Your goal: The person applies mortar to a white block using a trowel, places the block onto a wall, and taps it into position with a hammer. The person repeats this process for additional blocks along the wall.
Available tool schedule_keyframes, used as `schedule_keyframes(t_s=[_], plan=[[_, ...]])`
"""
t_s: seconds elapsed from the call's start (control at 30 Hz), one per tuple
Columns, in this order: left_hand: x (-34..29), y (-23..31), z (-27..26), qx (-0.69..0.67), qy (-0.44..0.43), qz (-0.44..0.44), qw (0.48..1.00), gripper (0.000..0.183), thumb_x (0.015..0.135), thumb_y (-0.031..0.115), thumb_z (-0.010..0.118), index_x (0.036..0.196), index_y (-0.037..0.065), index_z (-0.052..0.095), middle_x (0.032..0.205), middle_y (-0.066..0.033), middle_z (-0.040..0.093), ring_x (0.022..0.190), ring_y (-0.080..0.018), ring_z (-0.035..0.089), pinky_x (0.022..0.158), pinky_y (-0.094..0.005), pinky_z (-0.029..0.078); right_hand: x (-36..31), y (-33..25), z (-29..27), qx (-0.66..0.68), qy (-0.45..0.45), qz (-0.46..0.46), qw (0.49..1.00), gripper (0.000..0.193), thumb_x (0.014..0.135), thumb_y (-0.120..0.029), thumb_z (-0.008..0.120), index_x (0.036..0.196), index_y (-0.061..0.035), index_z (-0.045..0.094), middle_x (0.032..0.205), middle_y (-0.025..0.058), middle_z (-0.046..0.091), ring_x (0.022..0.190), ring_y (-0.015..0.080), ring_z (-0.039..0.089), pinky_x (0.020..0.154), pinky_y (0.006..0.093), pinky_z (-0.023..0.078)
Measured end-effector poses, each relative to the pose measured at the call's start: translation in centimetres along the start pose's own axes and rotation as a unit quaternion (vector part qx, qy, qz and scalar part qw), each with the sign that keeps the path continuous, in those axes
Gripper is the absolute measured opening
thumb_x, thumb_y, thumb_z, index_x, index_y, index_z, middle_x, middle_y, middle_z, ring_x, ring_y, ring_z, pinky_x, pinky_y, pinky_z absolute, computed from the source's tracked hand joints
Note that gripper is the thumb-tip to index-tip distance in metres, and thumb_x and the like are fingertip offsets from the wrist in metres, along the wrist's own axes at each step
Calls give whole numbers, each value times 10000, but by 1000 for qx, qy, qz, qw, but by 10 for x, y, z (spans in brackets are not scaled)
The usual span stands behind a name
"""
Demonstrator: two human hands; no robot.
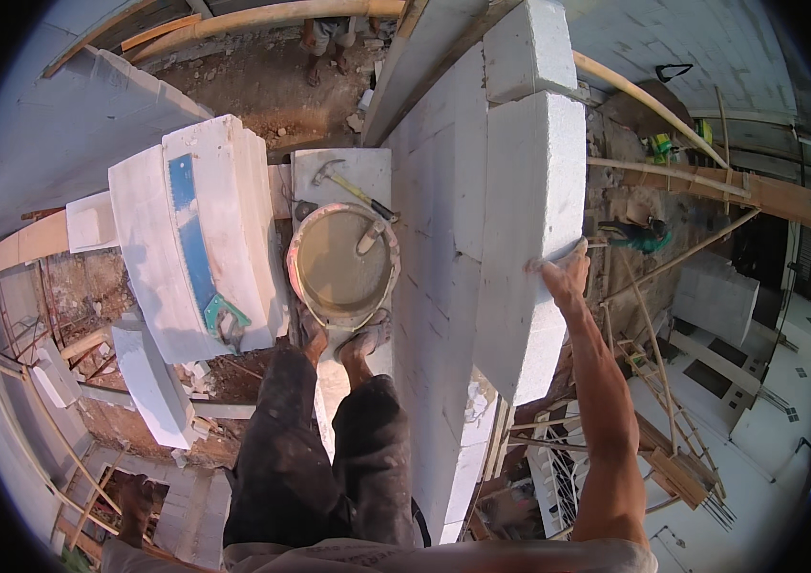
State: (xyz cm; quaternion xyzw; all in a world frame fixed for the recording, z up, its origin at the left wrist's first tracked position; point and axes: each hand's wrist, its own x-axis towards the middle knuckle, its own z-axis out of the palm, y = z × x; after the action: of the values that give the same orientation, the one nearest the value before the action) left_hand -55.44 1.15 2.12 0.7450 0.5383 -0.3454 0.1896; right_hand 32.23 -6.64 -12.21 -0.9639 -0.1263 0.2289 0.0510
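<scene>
My right hand (pixel 568 271) reaches over the top of a white lightweight concrete block (pixel 531 229) on the wall to my right. Its thumb lies near the close edge and its fingers bend toward the far edge, gripping across the block's thickness. Another white block (pixel 531 48) sits beyond it on the same wall. Low at the left, in shadow, my left hand (pixel 136 498) hangs beside my leg; its fingers are too dark to make out. A round bucket (pixel 293 258) of grey wet mortar, with a tool's handle sticking out, stands just before my feet.
A hammer (pixel 353 183) lies on a pale slab beyond the bucket. To the left, a blue-bladed handsaw (pixel 193 239) rests on stacked white blocks (pixel 138 277). Wooden poles (pixel 653 100) cross the right side. Far below stand a person (pixel 329 36) and another in green (pixel 649 236).
</scene>
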Motion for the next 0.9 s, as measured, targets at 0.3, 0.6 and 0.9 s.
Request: schedule_keyframes(t_s=[0.3, 0.6, 0.9], plan=[[9, -1, 30, -51, -20, -21, 998, 299, 829, 238, 688, 1044, 30, 671, 983, -191, 662, 893, -376, 640, 791, -463, 515, 18, -11, 10, -12, 9, -5, 1000, 1224, 503, -315, 877, 1462, 84, 229, 1335, 297, 455, 1260, 417, 480, 1020, 495, 449], [9, -11, 51, -87, -38, -25, 995, 308, 857, 247, 672, 1077, 30, 671, 1011, -191, 674, 906, -364, 652, 799, -451, 523, 36, -6, 15, -29, 9, -7, 1000, 1254, 485, -320, 892, 1460, 95, 221, 1331, 291, 456, 1229, 406, 508, 1007, 468, 475], [44, 14, 53, -144, -76, -32, 986, 318, 889, 203, 627, 1102, -31, 651, 1048, -228, 669, 960, -402, 653, 821, -455, 519, 36, -11, 6, -46, -21, -29, 998, 1254, 501, -342, 868, 1440, 148, 196, 1328, 327, 424, 1240, 417, 489, 1005, 421, 489]])
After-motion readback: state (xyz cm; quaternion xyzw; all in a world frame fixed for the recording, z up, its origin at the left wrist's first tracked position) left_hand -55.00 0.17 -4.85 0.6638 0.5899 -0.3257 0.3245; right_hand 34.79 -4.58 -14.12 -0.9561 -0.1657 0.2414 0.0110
